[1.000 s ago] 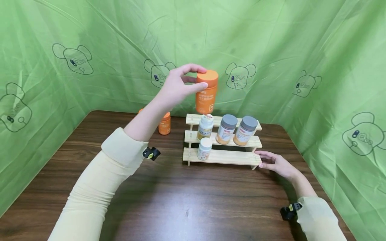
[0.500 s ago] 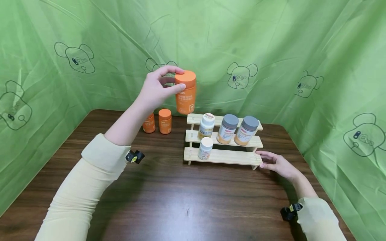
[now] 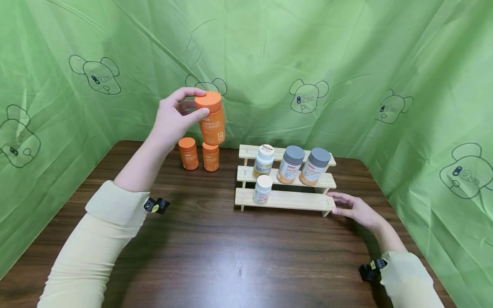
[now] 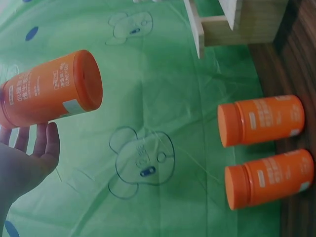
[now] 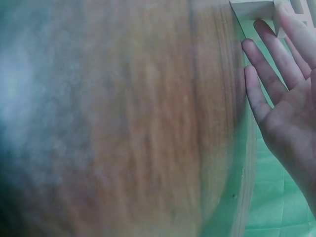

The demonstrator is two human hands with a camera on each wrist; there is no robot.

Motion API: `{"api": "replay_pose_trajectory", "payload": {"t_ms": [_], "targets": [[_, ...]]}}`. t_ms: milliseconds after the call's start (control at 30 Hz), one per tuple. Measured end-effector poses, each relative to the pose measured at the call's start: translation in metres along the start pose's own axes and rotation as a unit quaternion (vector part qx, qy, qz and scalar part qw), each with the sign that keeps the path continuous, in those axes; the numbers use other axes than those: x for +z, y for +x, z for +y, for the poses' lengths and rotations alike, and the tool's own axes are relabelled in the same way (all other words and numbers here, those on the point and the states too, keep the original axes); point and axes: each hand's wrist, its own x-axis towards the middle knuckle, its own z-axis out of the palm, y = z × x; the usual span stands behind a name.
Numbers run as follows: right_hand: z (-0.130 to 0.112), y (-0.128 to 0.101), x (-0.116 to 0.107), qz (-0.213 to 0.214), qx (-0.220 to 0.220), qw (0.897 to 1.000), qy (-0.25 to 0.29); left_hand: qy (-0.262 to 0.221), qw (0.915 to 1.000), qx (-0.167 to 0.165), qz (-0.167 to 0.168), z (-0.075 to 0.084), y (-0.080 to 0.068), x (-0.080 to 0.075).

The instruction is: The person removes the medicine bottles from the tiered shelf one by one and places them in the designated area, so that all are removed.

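My left hand (image 3: 173, 113) pinches orange bottle (image 3: 213, 126) near cap—bottle aloft, slightly tilted, clear of surface (image 3: 239, 261). Two other orange bottles (image 3: 189, 158) stand upright below, side by side. My right hand (image 3: 357, 211)—fingers loosely spread, at right end of wooden rack (image 3: 298, 201), lowest tier. Small white bottle (image 3: 262, 191) on that tier; two grey-capped bottles (image 3: 291, 166) on middle one.

The bottle (image 3: 213, 127) I hold is orange, my sleeves (image 3: 88, 239) cream, the far curtain (image 3: 254, 47) green, animal-face patterned.
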Motion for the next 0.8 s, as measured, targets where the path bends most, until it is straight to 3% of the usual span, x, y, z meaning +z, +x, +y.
{"api": "replay_pose_trajectory", "payload": {"t_ms": [333,600,800], "targets": [[0.001,0.001,0.003,0.005,0.004,1.0,0.001,0.063,0.9972,0.017,0.038,-0.003,-0.014,-0.024],[0.001,0.002,0.003,-0.001,-0.004,1.0,-0.001,0.08,0.9939,0.002,0.077,-0.026,-0.016,-0.049],[-0.001,0.003,0.003,0.001,0.001,1.0,-0.001,0.062,0.9915,-0.014,0.114,-0.041,-0.019,-0.066]]}}
